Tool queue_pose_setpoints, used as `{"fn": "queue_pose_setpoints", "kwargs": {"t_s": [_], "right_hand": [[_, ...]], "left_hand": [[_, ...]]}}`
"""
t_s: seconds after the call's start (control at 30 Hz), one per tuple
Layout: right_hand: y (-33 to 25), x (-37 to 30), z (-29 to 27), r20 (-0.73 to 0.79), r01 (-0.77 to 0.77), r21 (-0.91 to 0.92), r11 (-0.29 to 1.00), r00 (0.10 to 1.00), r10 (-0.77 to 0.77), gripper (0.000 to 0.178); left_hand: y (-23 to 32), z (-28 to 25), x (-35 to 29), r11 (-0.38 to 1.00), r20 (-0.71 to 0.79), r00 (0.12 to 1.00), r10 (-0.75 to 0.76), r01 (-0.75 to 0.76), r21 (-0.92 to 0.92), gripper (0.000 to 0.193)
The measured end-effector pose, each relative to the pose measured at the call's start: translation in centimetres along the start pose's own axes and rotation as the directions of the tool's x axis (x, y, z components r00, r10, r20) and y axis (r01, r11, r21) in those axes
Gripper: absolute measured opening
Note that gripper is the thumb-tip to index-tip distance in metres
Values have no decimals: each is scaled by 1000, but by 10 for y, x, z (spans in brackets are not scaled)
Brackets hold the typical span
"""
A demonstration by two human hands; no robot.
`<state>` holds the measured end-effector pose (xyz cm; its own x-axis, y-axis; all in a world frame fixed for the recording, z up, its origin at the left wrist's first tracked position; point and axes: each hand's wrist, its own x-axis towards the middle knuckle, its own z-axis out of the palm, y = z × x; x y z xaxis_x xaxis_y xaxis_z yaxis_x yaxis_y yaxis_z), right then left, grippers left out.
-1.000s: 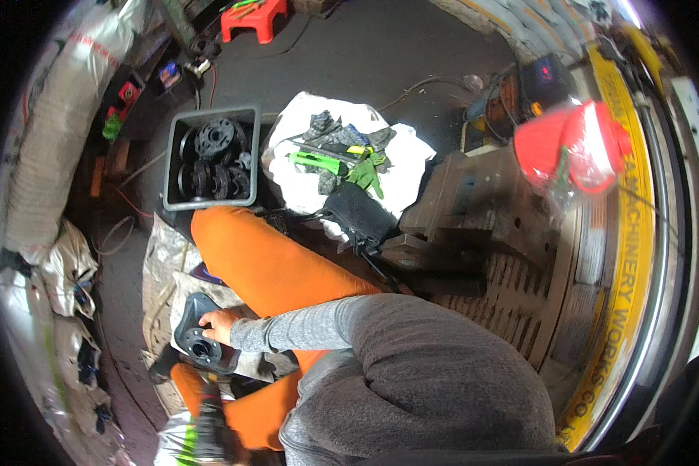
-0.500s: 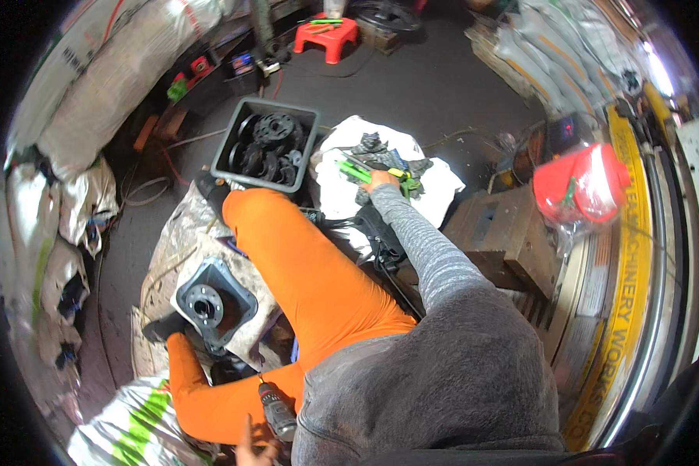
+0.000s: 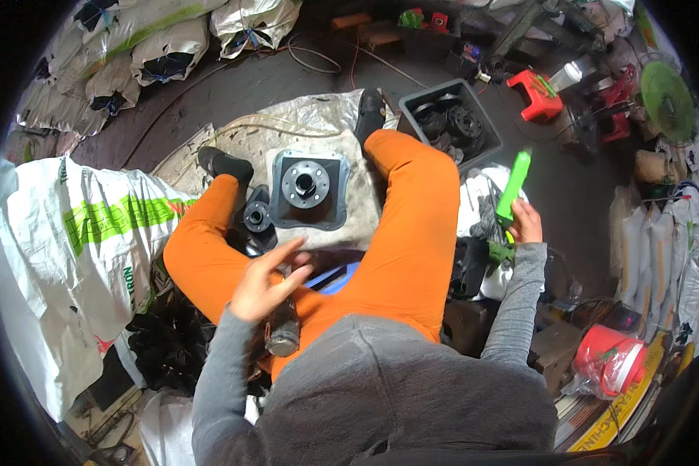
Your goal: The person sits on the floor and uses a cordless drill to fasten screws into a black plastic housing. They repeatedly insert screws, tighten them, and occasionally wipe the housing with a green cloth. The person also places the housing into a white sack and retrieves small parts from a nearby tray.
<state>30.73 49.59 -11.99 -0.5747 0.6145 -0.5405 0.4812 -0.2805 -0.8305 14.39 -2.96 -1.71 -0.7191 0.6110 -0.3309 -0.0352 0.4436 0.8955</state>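
My right hand (image 3: 526, 223) grips one end of a bright green, bar-shaped thing (image 3: 514, 185) and holds it up over the white sack (image 3: 493, 180). Its exact kind cannot be made out. My left hand (image 3: 266, 289) hovers above my left thigh with its fingers apart, holding nothing. Just below it a power drill (image 3: 283, 332) lies on the thigh, partly hidden by hand and sleeve. Between my feet, a round flanged hub (image 3: 305, 185) sits in a dark square housing (image 3: 331, 222) on a cloth (image 3: 369, 210). A smaller flanged part (image 3: 256, 216) lies left of the housing.
A grey bin (image 3: 493, 144) of black metal parts stands beyond my right knee. Farther right are a red stool (image 3: 534, 95) and a green round fan (image 3: 667, 101). Large white sacks (image 3: 46, 256) crowd the left. A red jug (image 3: 610, 359) stands at lower right.
My right hand has lifted the green thing off the pile on the white sack. My left hand has come up from the lower edge to above the drill. The view has swung round.
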Motion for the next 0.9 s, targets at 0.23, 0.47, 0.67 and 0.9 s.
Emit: {"fn": "queue_pose_setpoints", "kwargs": {"t_s": [0.23,0.47,0.67,0.9], "right_hand": [[-17,-114,299,773,152,-110,982,635,-11,30],[-20,3,371,498,463,-533,709,848,-180,61],[5,25,399,636,140,-347,927,762,122,33],[40,-43,368,390,-415,499,761,891,231,26]], "left_hand": [[7,31,84,801,-78,983,163,-178,-571,46],[-98,-39,83,662,-408,825,-390,-56,-747,25],[-138,2,91,421,-80,897,-435,124,-899,29],[-116,-14,89,627,-301,910,-287,-60,-777,35]]}}
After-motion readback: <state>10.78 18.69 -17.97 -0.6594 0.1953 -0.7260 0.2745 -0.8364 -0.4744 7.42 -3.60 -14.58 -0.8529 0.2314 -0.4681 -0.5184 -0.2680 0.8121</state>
